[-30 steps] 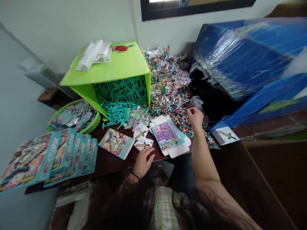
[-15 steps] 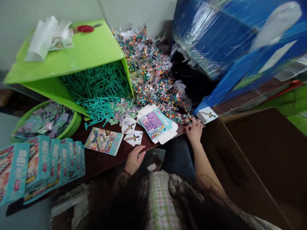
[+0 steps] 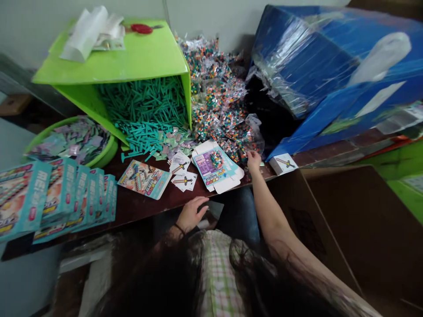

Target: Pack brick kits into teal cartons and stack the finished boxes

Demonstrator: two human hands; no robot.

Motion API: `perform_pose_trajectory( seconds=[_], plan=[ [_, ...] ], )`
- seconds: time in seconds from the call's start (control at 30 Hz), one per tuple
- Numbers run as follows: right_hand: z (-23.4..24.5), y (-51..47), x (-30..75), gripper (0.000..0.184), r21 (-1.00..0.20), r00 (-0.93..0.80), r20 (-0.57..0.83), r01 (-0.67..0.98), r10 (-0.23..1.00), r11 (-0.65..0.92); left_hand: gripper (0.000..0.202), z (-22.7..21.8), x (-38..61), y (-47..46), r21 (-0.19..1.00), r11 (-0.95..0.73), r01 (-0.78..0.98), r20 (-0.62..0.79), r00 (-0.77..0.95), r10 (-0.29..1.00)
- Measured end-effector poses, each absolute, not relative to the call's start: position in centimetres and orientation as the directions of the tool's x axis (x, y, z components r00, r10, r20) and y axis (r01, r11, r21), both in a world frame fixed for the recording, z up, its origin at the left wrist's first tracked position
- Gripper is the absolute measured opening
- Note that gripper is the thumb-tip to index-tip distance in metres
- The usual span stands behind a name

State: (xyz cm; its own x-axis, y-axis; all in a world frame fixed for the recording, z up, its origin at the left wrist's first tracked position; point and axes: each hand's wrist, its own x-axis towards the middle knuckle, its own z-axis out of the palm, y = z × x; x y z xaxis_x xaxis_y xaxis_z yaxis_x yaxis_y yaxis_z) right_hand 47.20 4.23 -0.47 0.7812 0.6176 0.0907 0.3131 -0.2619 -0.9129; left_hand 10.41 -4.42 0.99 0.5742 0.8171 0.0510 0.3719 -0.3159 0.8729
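My left hand is at the table's front edge, fingers stretched and thumb apart, holding nothing. My right hand reaches to the near edge of a heap of clear bags of coloured beads. Its fingers are drawn together; what is between them cannot be made out. Left of it lies a flattened teal and purple box, with one small bead bag on top. Cards with a pixel sword picture lie beside that box. Further left is a printed teal box, lying flat.
A green bin on its side spills teal sticks. A green basin holds small packets. Several teal boxes stand at left. A stack of cards sits by the blue bin. A cardboard carton is at right.
A small bead bag now lies on the flattened box. My right hand has shifted left from beside the card stack, and its spread fingers have drawn together. The camera view has shifted somewhat.
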Motion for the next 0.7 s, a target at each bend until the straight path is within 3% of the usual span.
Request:
perform_pose_trajectory(
  seconds=[0.13, 0.23, 0.3, 0.33, 0.43, 0.53, 0.7],
  plan=[
    [0.2, 3.5, 44.2, 0.038, -0.921, 0.688, 0.160, 0.363, 0.708, -0.145, 0.033, 0.5, 9.4, -5.0, 0.957, -0.094, 0.273, -0.059, 0.504, 0.862],
    [0.1, 0.4, 38.4, 0.037, -0.915, 0.286, 0.229, 0.389, 0.931, 0.106, 0.057, 0.5, 9.6, -4.4, 0.978, 0.201, -0.055, -0.159, 0.420, 0.893],
    [-0.3, -1.0, 34.2, 0.034, -0.875, 0.006, 0.253, 0.427, 0.967, 0.227, 0.058, 0.7, 10.2, -3.4, 0.897, 0.321, -0.304, -0.223, 0.317, 0.922],
    [-0.4, -1.2, 32.7, 0.035, -0.838, -0.031, 0.264, 0.488, 0.964, 0.245, 0.054, 0.8, 10.5, -2.9, 0.853, 0.356, -0.381, -0.270, 0.261, 0.927],
    [-0.5, 0.5, 31.4, 0.039, -0.700, 0.126, 0.260, 0.708, 0.957, 0.097, 0.041, 1.2, 11.0, -1.6, 0.765, 0.471, -0.440, -0.427, 0.202, 0.881],
    [0.8, 4.0, 34.9, 0.032, -0.648, 0.243, 0.224, 0.760, 0.944, -0.042, 0.035, 1.3, 10.6, -1.5, 0.708, 0.565, -0.422, -0.492, 0.278, 0.825],
    [2.9, 6.8, 42.3, 0.047, -0.590, 0.418, 0.423, 0.800, 0.804, -0.106, 0.037, 0.6, 9.4, -2.9, 0.672, 0.618, -0.408, -0.513, 0.345, 0.786]
  ],
)
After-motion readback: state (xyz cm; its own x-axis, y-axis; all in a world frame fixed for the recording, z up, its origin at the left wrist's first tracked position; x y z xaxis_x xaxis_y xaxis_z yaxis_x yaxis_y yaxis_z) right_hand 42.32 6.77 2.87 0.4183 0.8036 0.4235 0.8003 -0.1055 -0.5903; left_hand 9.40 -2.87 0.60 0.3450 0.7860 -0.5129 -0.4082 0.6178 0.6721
